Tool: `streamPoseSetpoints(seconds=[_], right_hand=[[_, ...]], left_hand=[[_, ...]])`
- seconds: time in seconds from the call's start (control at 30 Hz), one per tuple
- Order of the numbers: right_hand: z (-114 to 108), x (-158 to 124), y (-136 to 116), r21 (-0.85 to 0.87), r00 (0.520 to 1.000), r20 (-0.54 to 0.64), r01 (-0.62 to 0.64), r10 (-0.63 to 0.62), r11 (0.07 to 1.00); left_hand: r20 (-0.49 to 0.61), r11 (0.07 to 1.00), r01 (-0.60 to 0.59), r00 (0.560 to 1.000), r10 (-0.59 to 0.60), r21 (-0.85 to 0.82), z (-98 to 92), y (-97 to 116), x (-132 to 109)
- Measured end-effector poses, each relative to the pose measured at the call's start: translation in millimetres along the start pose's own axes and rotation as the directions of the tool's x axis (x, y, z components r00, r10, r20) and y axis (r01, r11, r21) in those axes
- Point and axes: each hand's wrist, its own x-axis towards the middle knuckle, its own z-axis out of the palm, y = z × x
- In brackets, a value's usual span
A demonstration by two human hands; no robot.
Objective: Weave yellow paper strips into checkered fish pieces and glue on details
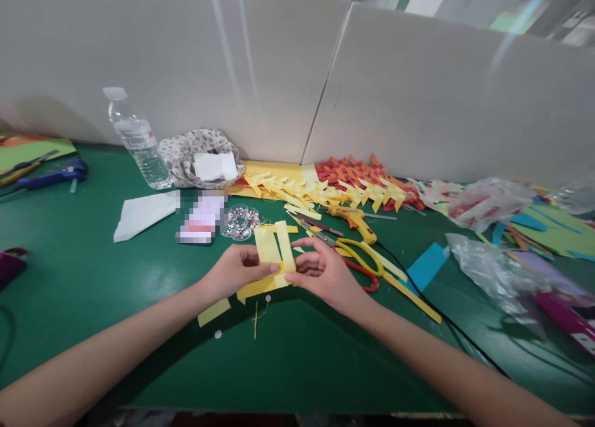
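Observation:
Between my hands are yellow paper strips (267,247), some pale and upright, crossing a deeper yellow strip that runs sideways. My left hand (237,267) pinches them from the left, its thumb lying over the crossing. From the right, my right hand (325,271) grips the same strips between thumb and fingers. Just right of that hand lie scissors with yellow handles (367,256) and another pair with red handles (365,275). A yellow hot glue gun (353,219) rests behind them. On the green table (186,365), a pale yellow paper piece (214,312) lies below my left wrist.
A water bottle (142,143) stands by a patterned cloth bag (199,151) at the back left. A round clear case (240,222) holds small beads or eyes. Folded yellow paper pieces (325,188) line the back. Plastic bags (490,272) and a black cord (446,315) lie right.

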Motion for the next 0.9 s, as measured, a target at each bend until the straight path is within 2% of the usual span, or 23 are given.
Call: streamPoseSetpoints(seconds=[0.17, 0.3, 0.47, 0.7, 0.9], right_hand=[[0.3, 0.0, 2.4, -0.023, 0.998, 0.057, -0.016, 0.017, 1.000], [2.5, -0.2, 2.2, -0.062, 0.991, 0.115, -0.058, 0.064, 0.996], [4.7, -1.6, 1.1, -0.079, 0.993, 0.111, -0.030, 0.039, 0.996], [4.0, -6.2, -3.7, -0.219, 0.988, 0.049, 0.156, -0.149, 0.963], [4.8, -6.8, -5.5, -0.247, 0.982, 0.003, 0.184, -0.190, 0.951]], left_hand=[[0.021, 1.000, -0.015, 1.000, 0.016, -0.022, 1.0, 3.3, -1.7], [0.014, 0.999, -0.023, 1.000, 0.022, 0.045, 0.1, 2.4, -2.7], [-0.090, 0.990, -0.044, 0.994, 0.057, 0.137, -0.3, 1.0, -4.1], [-0.142, 0.997, 0.014, 0.990, -0.024, -0.071, -1.1, 6.5, -3.3], [-0.147, 0.991, 0.002, 0.989, -0.022, -0.135, -2.0, 6.2, -3.4]])
